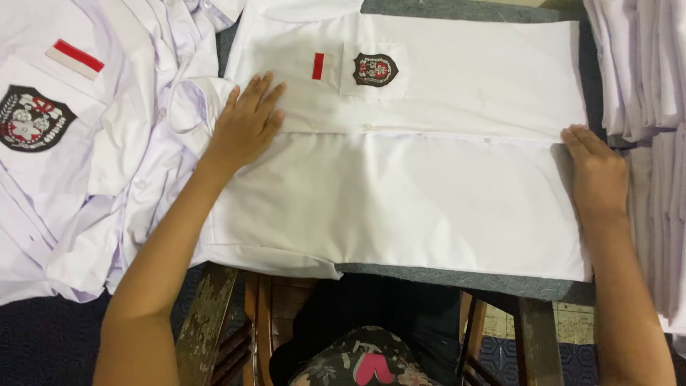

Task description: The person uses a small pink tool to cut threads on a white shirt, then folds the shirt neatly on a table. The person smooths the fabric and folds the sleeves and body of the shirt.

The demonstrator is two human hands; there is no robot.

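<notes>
A white shirt lies flat across a grey padded board, its front closed along a middle seam. A chest pocket with a black round badge and a small red-and-white patch sits near the shirt's upper left. My left hand presses flat, fingers spread, on the shirt's collar end by the seam. My right hand rests flat on the shirt's hem end at the right. Neither hand grips anything.
A heap of loose white shirts with a similar badge fills the left. A stack of folded white cloth stands along the right edge. Below the board are wooden chair legs and my lap in dark patterned cloth.
</notes>
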